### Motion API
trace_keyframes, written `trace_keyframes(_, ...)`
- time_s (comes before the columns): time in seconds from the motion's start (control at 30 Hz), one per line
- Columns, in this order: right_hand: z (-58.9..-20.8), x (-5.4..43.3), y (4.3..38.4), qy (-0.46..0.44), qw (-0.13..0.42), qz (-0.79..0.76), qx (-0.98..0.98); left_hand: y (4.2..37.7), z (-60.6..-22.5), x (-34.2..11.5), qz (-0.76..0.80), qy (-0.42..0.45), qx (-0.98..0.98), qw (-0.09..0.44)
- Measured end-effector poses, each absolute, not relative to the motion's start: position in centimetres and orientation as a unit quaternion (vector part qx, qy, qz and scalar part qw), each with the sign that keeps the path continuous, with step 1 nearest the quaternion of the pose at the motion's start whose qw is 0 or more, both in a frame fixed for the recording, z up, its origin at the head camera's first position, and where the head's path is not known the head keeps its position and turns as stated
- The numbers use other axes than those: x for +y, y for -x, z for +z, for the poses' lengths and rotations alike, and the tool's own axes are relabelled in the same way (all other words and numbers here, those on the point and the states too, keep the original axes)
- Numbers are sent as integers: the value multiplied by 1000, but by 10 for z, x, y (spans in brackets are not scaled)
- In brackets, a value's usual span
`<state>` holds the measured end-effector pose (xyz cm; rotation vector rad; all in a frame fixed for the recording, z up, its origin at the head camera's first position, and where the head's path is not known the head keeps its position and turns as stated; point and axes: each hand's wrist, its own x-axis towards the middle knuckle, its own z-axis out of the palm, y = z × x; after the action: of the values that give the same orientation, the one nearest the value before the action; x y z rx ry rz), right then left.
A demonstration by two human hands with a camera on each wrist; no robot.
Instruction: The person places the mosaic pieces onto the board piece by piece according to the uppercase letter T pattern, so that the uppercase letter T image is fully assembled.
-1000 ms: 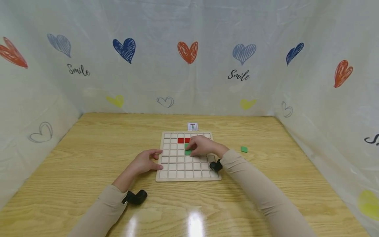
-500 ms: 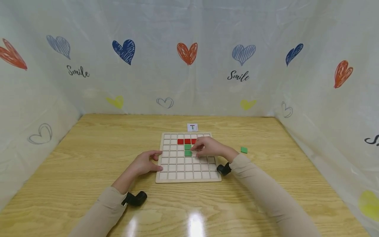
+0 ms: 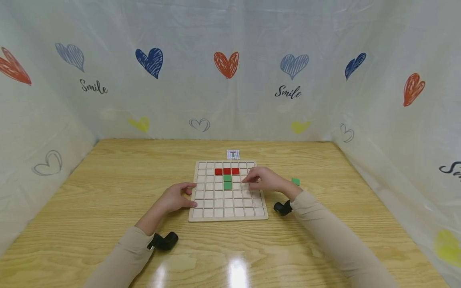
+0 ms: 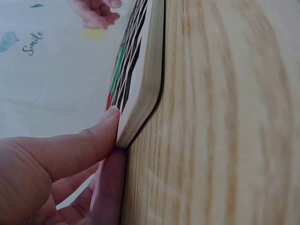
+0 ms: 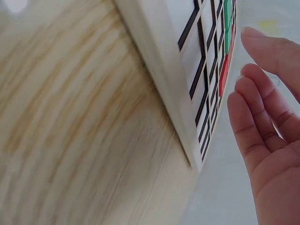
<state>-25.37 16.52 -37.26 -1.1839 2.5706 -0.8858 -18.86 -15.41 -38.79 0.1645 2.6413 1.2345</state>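
Note:
A wooden grid board [image 3: 209,213] lies flat on the table. Three red tiles [image 3: 227,171] form a row near its far side, and two green tiles [image 3: 227,182] run down from the middle one. At the board's left edge rests my left hand [image 3: 177,197], thumb and index finger spread apart against the rim; in the left wrist view the thumb [image 4: 89,143] touches the edge. Over the right part of the grid hovers my right hand [image 3: 264,180], fingers loosely bent with nothing between them. One loose green tile [image 3: 295,181] lies right of the board, partly behind that hand's wrist.
A small printed card [image 3: 233,154] showing a red and green T on a grid lies just beyond the board. A white curtain [image 3: 180,88] with hearts encloses the wooden table [image 3: 137,160] at the back and sides. Black wrist cameras [image 3: 163,241] sit on both forearms.
My right hand has drawn back rightward from the green tiles, uncovering them and the rightmost red tile. The left hand stays at the board's edge.

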Motion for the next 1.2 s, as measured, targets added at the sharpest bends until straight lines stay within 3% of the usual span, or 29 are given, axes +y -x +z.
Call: trace_keyframes(1.2,-373,253,237,308,23,-324,894,191,-390,-155,422,-52,898,115)
